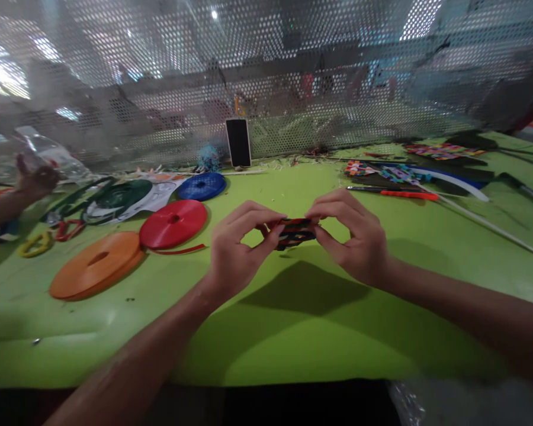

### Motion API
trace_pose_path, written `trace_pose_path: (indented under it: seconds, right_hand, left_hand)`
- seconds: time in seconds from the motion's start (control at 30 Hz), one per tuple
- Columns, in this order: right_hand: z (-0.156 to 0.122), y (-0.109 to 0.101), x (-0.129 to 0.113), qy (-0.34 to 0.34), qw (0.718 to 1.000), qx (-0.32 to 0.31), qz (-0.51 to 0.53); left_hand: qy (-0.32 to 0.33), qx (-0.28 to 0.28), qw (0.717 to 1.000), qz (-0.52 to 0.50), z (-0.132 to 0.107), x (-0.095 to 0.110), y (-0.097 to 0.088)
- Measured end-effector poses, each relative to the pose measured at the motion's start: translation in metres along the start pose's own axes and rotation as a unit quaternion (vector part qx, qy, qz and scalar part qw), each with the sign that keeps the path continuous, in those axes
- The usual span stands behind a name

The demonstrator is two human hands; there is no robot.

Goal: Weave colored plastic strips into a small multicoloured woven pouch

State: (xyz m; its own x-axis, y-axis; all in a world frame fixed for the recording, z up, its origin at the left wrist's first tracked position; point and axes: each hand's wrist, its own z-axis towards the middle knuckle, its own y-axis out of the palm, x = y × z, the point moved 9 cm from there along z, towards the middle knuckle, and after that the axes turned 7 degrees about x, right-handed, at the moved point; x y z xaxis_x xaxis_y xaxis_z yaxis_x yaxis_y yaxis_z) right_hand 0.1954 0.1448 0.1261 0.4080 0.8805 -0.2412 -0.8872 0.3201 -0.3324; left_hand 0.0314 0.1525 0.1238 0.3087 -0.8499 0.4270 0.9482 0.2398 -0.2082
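Above the middle of the green table [293, 331], both my hands pinch one small woven piece [295, 232] of red and black strips. My left hand [240, 251] grips its left end with fingers curled. My right hand [350, 236] is closed on its right end. The piece hangs a little above the tabletop, with its shadow below it.
Flat reels of strip lie at the left: orange [95, 266], red [173, 223], blue [202, 185] and dark green [122, 195]. A phone [238, 142] leans against the perforated screen. Woven coloured pieces [382, 170], a red-handled tool [400, 193] and long sticks lie at the right. Another person's hand [35, 180] is far left.
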Motion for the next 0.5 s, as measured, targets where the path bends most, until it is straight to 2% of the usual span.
trace_pose_path:
  seconds: [0.2,0.5]
  right_hand:
    - [0.001,-0.008,-0.003,-0.006,0.999,0.034,-0.035]
    - [-0.002,-0.015,-0.012,-0.035,0.997,0.058,-0.036]
  left_hand:
    - [0.039,-0.006,0.999,0.019,0.001,0.011,0.001]
    - [0.026,0.012,0.999,0.013,0.001,0.010,-0.003]
